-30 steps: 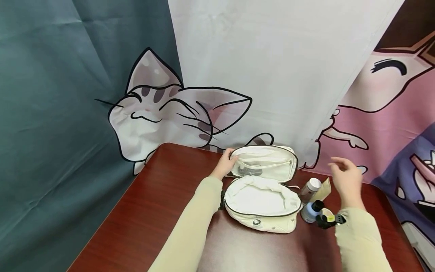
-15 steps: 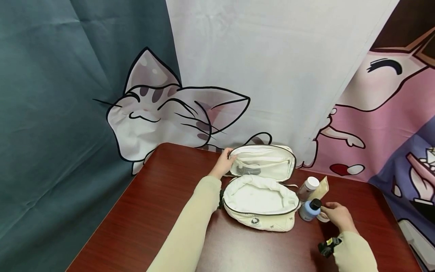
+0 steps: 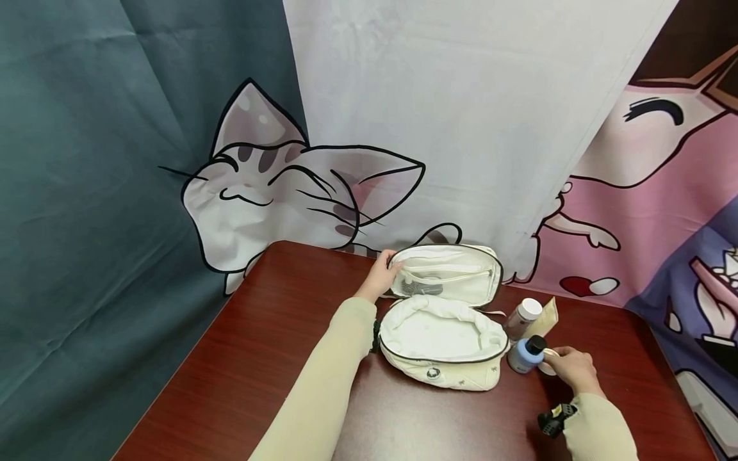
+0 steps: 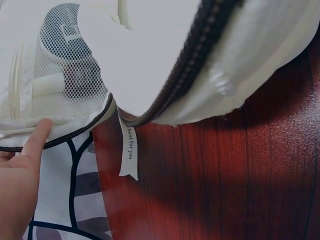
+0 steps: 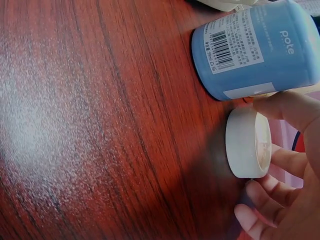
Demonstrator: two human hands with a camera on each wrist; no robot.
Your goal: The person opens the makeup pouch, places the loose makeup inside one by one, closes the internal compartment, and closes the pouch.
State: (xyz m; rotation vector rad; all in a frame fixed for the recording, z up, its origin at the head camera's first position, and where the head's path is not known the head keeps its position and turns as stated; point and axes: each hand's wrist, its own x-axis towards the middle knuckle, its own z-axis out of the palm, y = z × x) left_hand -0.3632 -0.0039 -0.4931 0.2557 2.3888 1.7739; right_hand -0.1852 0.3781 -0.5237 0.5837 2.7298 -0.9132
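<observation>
A cream toiletry bag point(image 3: 444, 374) stands on the table with its lid folded back and its white inside showing. My left hand point(image 3: 380, 276) holds the lid point(image 3: 450, 301) at its left edge; in the left wrist view the index finger point(image 4: 37, 140) lies over the dark zipper rim. Behind the lid's mesh pocket point(image 4: 75, 80) are dark and pale items. My right hand point(image 3: 573, 370) has its thumb and fingers around a small round white jar point(image 5: 242, 142), low at the tabletop. A blue bottle point(image 5: 255, 50) with a black cap stands right beside that jar.
Behind the blue bottle stand a white-capped jar point(image 3: 523, 319) and a flat cream packet point(image 3: 544, 317). The reddish-brown table point(image 3: 277, 320) meets a printed cloth backdrop point(image 3: 490, 128) at its far edge. A fabric tag point(image 4: 129, 152) hangs from the bag.
My right hand has come down from above the table's right side to the small round jar and now holds it. My left hand stays on the lid.
</observation>
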